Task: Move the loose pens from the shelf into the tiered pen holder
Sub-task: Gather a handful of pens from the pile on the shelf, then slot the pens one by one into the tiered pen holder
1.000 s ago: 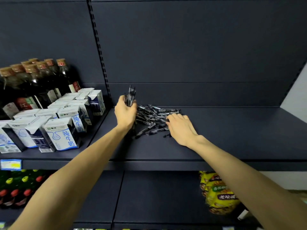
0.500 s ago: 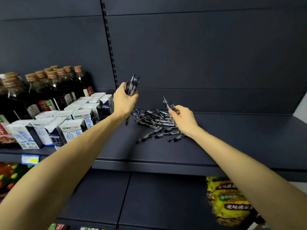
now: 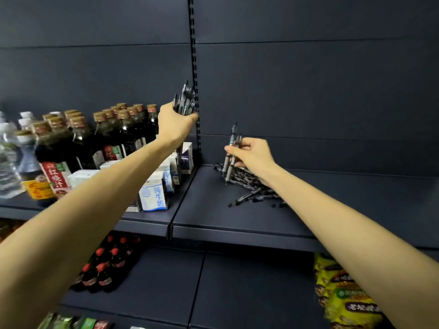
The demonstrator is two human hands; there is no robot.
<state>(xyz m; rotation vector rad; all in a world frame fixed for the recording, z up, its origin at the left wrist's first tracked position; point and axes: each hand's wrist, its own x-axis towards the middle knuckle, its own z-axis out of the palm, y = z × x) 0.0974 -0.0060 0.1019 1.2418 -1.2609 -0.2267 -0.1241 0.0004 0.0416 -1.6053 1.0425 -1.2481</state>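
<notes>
1. Shelf (image 3: 213,217): dark metal; pile of loose pens (image 3: 249,184) lies on it near the back panel, right of the slotted upright (image 3: 195,67).
2. Left hand (image 3: 174,125): raised above the shelf, fingers curled tight round a bundle of pens (image 3: 184,99) standing upright from the fist.
3. Right hand (image 3: 251,154): just above the pile, thumb and fingers pinching two pens (image 3: 230,157), held near vertical with tips down.
4. Hands well apart.
5. Left bay: milk cartons (image 3: 153,194) and dark sauce bottles (image 3: 123,131).
6. Tiered pen holder: not visible.
</notes>
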